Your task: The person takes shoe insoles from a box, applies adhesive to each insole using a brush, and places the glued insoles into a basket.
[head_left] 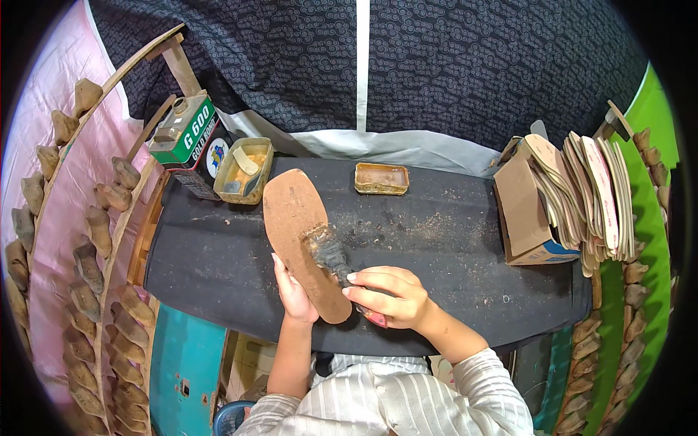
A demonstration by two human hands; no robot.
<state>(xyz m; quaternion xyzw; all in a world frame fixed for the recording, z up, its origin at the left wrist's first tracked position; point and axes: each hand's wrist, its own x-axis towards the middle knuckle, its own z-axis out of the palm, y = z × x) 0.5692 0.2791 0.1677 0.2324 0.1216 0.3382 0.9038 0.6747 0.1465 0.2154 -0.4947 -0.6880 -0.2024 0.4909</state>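
Left hand [293, 296] grips brown shoe sole [291, 211], held slantwise above black-covered table [436, 291]. Right hand [394, 296] pinches dark, crusted brush-like tool [331, 256], its head at the sole's right-hand edge.

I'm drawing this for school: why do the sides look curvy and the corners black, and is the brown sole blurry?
In the head view, the fisheye lens bends edges toward the rim, so the wooden rack and black table look curved; in that view, black corners lie outside the round image; there, the brown sole in the left hand looks fairly sharp.
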